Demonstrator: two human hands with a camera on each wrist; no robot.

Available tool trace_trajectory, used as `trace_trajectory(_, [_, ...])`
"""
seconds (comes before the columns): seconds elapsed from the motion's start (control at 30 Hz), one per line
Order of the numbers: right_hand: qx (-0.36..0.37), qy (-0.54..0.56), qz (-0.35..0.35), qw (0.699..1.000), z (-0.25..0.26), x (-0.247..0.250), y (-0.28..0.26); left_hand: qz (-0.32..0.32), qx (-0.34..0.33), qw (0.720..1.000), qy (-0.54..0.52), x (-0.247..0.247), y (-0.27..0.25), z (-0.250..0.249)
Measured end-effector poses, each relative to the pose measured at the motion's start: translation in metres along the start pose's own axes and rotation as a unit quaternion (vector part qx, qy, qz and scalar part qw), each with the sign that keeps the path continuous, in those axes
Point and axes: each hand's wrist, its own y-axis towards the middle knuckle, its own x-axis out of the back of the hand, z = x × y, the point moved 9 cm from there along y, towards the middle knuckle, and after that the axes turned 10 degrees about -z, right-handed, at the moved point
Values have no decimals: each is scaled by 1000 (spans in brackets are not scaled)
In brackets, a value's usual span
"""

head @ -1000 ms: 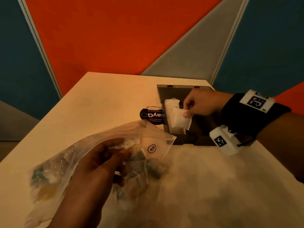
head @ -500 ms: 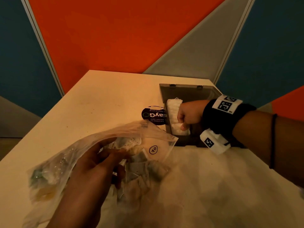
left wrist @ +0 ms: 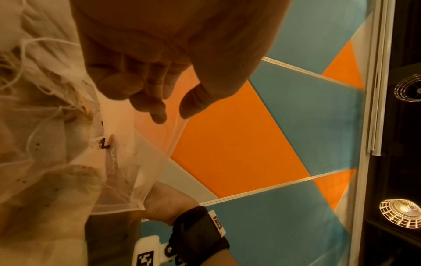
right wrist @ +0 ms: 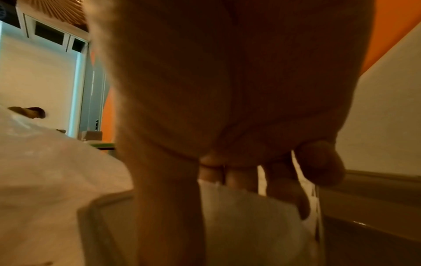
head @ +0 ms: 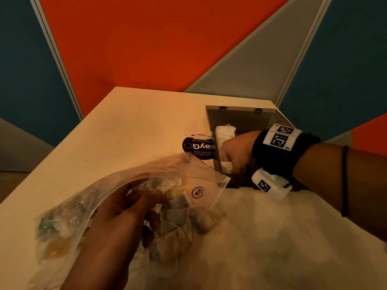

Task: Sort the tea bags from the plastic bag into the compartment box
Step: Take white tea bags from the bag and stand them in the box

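Observation:
A clear plastic bag lies on the table at the lower left with several tea bags inside. My left hand holds the bag at its mouth; in the left wrist view the film runs between thumb and fingertips. The grey compartment box stands open at the right. Inside its left compartment my right hand, fingers curled, grips a white tea bag in front of a row of white tea bags. The right wrist view shows the curled fingers on that tea bag.
A round black sticker lies on the cream table just left of the box. The box's lid stands open towards the far table edge. Orange, blue and grey wall panels rise behind the table.
My right hand has come down with the white tea bag from above the box into the left compartment. The left hand and the plastic bag have barely moved.

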Motion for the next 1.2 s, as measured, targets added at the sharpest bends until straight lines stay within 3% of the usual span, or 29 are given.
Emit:
trace_trajectory(0.4, [-33, 41, -104, 993, -17, 25, 10, -19, -8, 1000, 0, 6, 1, -4])
trace_trajectory(0.53, [-16, 24, -214, 976, -4, 71, -31, -23, -28, 999, 20, 11, 0, -3])
trace_trajectory(0.63, [39, 61, -265, 961, 29, 92, -82, -33, -30, 998, 51, 16, -2, -1])
trace_trajectory(0.7, [67, 93, -239, 964, 56, 84, -109, -43, -44, 995, 77, 20, -4, -2])
trace_trajectory(0.87, [144, 98, -87, 981, 116, 11, -137, -67, -72, 991, 93, 29, -4, -4])
trace_trajectory(1.03, [198, 75, -100, 972, 144, -22, -119, -68, -92, 988, 99, 28, -8, -11])
trace_trajectory(1.2, [191, 60, -96, 975, 155, -37, -89, -77, -86, 989, 88, 31, -15, -13])
